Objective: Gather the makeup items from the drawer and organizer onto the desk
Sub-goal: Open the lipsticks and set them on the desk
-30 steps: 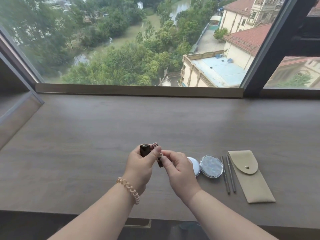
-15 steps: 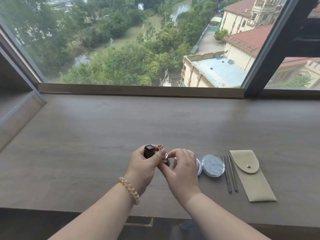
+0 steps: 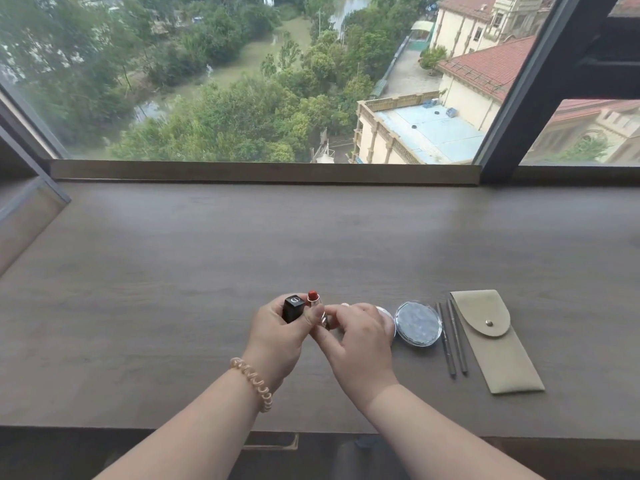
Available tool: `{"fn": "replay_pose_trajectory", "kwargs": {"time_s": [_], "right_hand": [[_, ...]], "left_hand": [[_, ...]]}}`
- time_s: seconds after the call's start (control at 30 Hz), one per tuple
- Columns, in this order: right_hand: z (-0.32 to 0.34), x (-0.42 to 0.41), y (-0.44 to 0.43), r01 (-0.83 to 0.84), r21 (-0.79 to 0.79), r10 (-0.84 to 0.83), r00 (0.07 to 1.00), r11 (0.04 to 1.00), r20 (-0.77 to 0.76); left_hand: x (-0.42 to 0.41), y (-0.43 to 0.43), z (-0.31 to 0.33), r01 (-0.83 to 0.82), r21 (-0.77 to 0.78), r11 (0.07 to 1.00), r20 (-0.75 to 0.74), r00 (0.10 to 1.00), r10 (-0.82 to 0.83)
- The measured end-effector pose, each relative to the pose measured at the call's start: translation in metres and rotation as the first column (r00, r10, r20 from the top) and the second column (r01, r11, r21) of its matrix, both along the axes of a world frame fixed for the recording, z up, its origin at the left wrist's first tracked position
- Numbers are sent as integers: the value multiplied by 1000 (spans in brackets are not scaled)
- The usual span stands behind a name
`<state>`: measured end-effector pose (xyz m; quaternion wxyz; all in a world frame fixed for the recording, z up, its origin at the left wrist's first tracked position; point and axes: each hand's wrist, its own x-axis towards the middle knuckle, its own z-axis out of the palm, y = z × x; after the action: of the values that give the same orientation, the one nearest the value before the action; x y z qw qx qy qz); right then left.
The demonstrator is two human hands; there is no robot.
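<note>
Lipstick [image 3: 316, 305] stands upright between our hands, just above the bench [image 3: 173, 306]. Our left hand [image 3: 277, 337] grips the cap [image 3: 293, 308] and steadies the tube, and our right hand [image 3: 356, 341] pinches the base. We should wind the red tip fully down before capping.

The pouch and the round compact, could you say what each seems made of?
Pouch: probably suede or felt, matte beige, no sheen, with a metal-looking snap. Compact: seemingly a glossy plastic or glass lid, its bluish marbled face reflecting light.
</note>
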<state>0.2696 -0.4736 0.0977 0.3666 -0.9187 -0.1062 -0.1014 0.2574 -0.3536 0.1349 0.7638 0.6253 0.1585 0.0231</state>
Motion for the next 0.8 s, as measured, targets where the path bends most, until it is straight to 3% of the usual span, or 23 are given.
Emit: {"fn": "replay_pose_trajectory", "kwargs": {"time_s": [0.1,0.2,0.4,0.5,0.6,0.8], "right_hand": [[-14,-2,1,35,-4,-35,999,999,-19],[-30,-7,6,88,-34,-89,995,996,-46],[-56,-7,13,276,-72,-275,961,959,24],[-67,-5,12,319,-156,-321,947,935,17],[-74,0,12,367,-240,-384,923,899,-23],[-75,8,19,408,-261,-426,905,875,-11]], "left_hand": [[-3,1,-14,23,30,999,-50,999,-21],[-8,5,-31,51,163,985,-92,995,-37],[-9,21,-55,-24,275,961,-126,990,61],[-4,28,-74,18,474,880,-163,984,68],[-2,31,-85,103,686,720,-171,985,22],[2,27,-91,124,595,794,-198,980,-5]]}}
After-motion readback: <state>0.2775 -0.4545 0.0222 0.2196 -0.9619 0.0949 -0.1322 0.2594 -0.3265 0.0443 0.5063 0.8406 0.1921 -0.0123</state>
